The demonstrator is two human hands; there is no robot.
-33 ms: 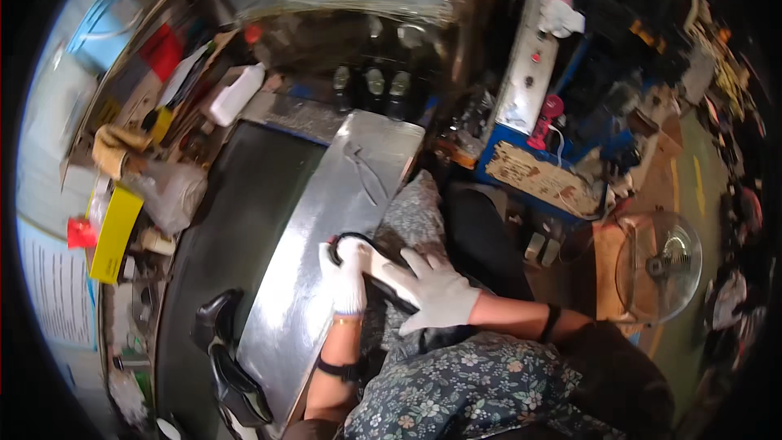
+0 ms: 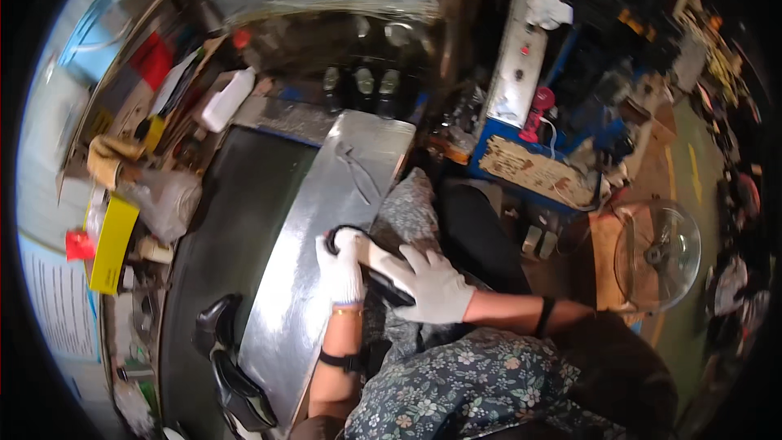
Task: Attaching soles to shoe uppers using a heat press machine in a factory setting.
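Nothing much has shifted since the earlier frame: both my hands sit where they were, on the same black piece at the near edge of the counter.

My left hand [image 2: 342, 267], in a white knit glove, is curled around the looped end of the black curved shoe-upper piece [image 2: 368, 270], fingers closed over its rim and pinning it to the long brushed-metal counter [image 2: 314, 220]. My right hand [image 2: 432, 285], gloved the same way, lies over the other end of that piece with fingers spread and the thumb pressing down; it is gripping, not slack. So the piece is held between both hands, half on the metal, half over my lap.

How far along? My guess is early to middle. That one piece is all I'm working on, and I can't tell from here what has been done to it, since the gloves cover most of it. Down at the near end of the counter a small heap of glossy black shoe parts [image 2: 232, 367] lies well apart from my hands; whether those are finished or waiting, I can't say.

Further up the metal, a pair of thin metal pliers [image 2: 356, 169] rests untouched. Off to the left, a white plastic jug [image 2: 224, 99] and a yellow flat box [image 2: 112, 243] sit among the clutter.
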